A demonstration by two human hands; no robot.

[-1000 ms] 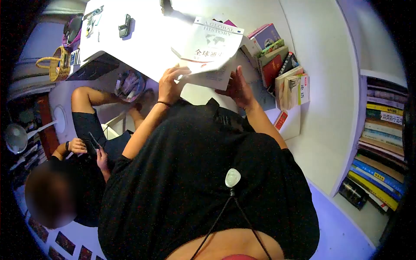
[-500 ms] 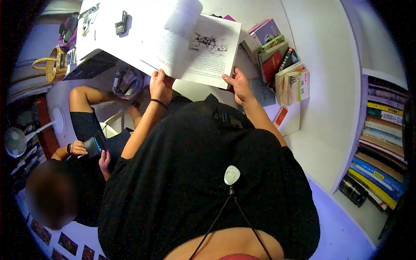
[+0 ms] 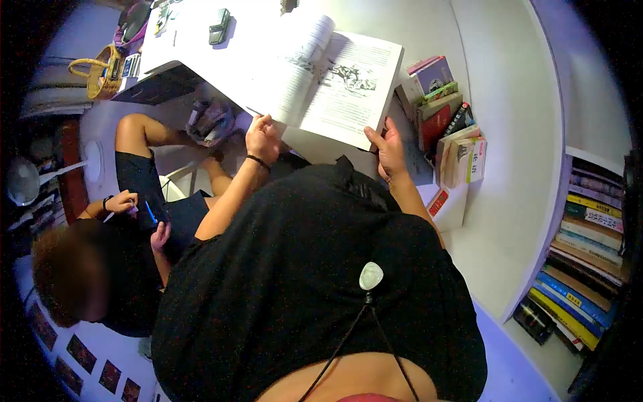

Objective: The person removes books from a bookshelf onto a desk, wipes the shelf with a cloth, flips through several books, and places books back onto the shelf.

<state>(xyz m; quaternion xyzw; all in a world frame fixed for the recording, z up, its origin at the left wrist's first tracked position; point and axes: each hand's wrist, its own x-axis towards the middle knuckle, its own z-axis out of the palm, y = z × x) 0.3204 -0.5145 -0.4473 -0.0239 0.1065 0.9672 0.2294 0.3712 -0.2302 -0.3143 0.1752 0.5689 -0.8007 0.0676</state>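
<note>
An open book (image 3: 351, 87) with a drawing on its right page is held over the white desk (image 3: 221, 63). Its left page curls upward. My left hand (image 3: 263, 139), with a dark band at the wrist, grips the book's lower left edge, fingers curled. At the lower right corner, my right hand (image 3: 388, 147) pinches the book, thumb on the page and fingers behind it. To the right of the book, several books (image 3: 439, 120) stand in a row on the desk.
At left a person (image 3: 114, 268) sits holding a small dark object. A black device (image 3: 219, 27) and a brush (image 3: 289, 7) lie on the desk. A wicker basket (image 3: 100, 79) is at the far left. A bookshelf (image 3: 569, 157) full of books stands at right.
The closed book with its cover up was opened, showing printed pages. Both hands now hold its lower edges. The view has shifted slightly, and the seated person's hands have moved.
</note>
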